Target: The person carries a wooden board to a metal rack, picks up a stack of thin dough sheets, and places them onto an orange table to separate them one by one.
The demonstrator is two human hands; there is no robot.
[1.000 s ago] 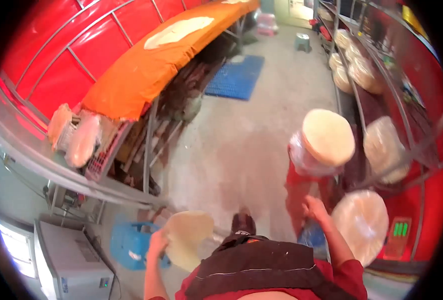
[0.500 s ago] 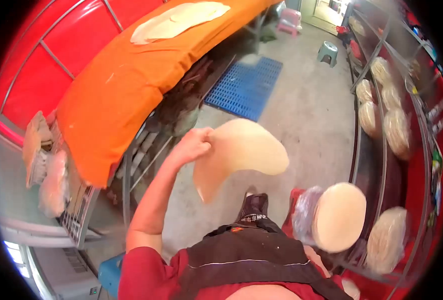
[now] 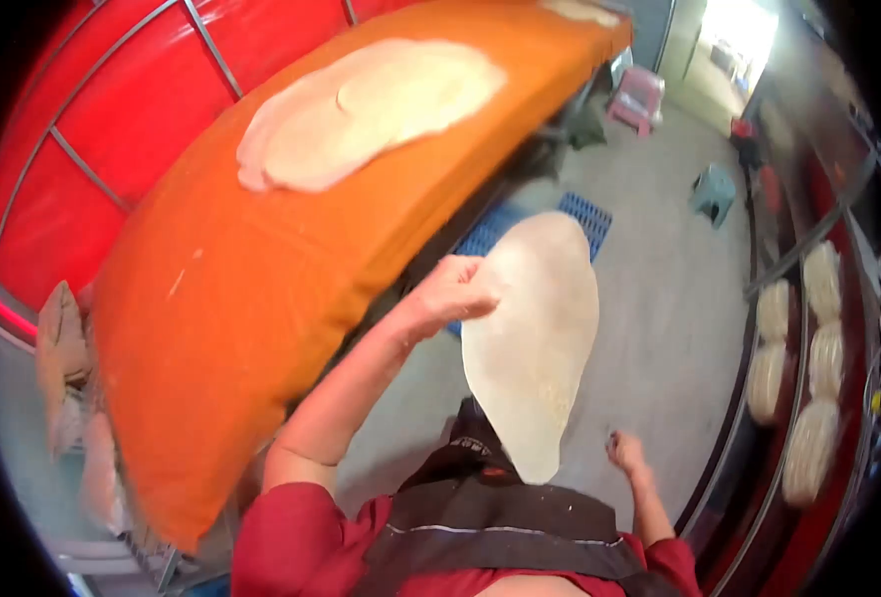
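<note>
My left hand pinches the left edge of a large, thin, pale flatbread-like sheet, which hangs in front of my body over the floor. To the right of the sheet, lower in the view, is my right hand, its fingers curled and small in the picture; whether anything is in them is too small to tell. More pale sheets lie overlapping on the orange-covered table at the upper left.
A blue slatted mat lies on the floor ahead. Farther off stand a teal stool and a pink stool. Racks with bagged stacks of flat rounds line the right side. Bundles lean at the far left.
The view has shifted toward the table. The held sheet has turned from a folded, sideways drape to a long hanging shape. My right hand has come into view.
</note>
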